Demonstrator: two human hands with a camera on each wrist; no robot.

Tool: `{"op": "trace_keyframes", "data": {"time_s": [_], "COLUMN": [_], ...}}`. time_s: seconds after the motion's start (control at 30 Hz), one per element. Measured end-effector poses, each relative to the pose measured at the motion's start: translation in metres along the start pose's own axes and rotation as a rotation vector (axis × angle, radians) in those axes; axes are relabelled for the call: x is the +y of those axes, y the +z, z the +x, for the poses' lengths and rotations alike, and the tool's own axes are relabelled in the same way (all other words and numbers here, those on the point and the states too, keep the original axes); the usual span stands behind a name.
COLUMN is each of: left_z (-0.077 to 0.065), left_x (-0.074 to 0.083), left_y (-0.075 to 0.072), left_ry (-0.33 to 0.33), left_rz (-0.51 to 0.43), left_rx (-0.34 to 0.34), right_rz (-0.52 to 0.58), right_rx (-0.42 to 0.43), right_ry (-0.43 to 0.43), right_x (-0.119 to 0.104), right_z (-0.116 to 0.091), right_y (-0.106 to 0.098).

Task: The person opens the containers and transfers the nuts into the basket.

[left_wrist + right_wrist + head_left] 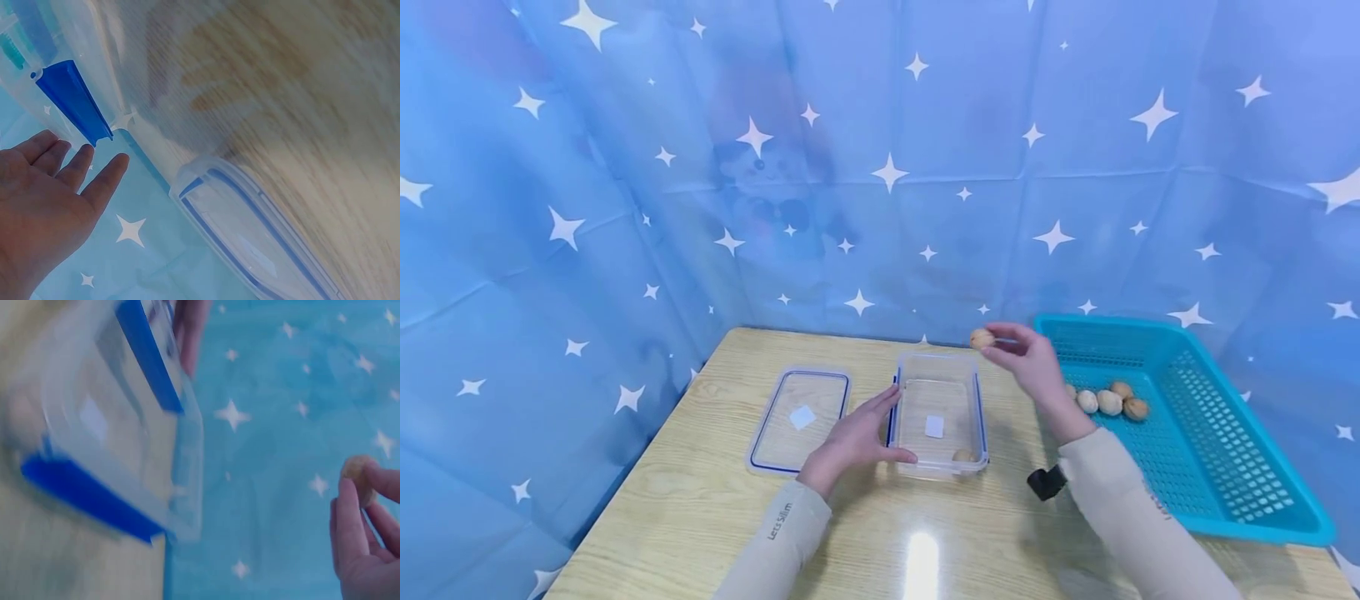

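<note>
A walnut (pixel 982 338) is pinched between the thumb and fingertips of my right hand (pixel 1028 360), up past the far right corner of a clear plastic container (pixel 936 467). The right wrist view shows the same walnut (pixel 359 478) at the fingertips. Inside the container, one walnut (pixel 964 456) lies in the near right corner, beside a white label (pixel 934 427). My left hand (pixel 857 433) rests along the container's left side, thumb at its near edge. In the left wrist view its fingers (pixel 76 167) are extended near a blue side clip (pixel 75 100).
The container's blue-edged lid (pixel 801 421) lies flat on the wooden table (pixel 700 500) at left. A turquoise basket (pixel 1225 417) stands at right, with several walnuts (pixel 1109 402) in it. A blue star-patterned cloth (pixel 887 233) hangs behind the table.
</note>
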State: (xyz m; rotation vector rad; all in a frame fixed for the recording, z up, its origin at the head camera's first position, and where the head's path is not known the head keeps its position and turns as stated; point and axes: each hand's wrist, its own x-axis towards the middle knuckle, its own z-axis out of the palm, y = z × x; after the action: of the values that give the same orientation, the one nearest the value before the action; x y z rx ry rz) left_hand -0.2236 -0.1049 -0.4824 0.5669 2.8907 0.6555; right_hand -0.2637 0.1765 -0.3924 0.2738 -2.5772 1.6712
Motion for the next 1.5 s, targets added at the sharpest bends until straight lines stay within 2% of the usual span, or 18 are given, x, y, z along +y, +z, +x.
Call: {"op": "trace_keyframes", "data": {"time_s": [0.33,0.73,0.93,1.1,1.37,1.5], "left_z": [-0.001,-0.003,-0.001,0.001,-0.001,-0.002], "left_x": [0.001,0.001,0.004,0.006,0.007,0.006], "left_y": [0.003,0.004,0.001,0.001,0.002,0.003], "left_ry": [0.003,-0.007,0.001,0.003,-0.009,-0.010], "left_rz": [-0.004,-0.023,-0.026,-0.024,-0.029,-0.032], "left_rx": [-0.001,0.000,-0.001,-0.004,-0.003,-0.005], "right_rz": [-0.078,-0.091,-0.190,-0.243,-0.234,-0.156], "right_rx": [0.183,0.297,0.339,0.325,0.293,0.265], "right_ry": [0.087,0.237,0.351,0.413,0.534,0.584], "right_x": [0.033,0.102,0.141,0.161,0.172,0.180], "right_z": [0.005,-0.001,-0.010,-0.018,-0.023,-0.023], "right_y": [-0.069,-0.129,-0.148,-0.158,-0.166,-0.170]}}
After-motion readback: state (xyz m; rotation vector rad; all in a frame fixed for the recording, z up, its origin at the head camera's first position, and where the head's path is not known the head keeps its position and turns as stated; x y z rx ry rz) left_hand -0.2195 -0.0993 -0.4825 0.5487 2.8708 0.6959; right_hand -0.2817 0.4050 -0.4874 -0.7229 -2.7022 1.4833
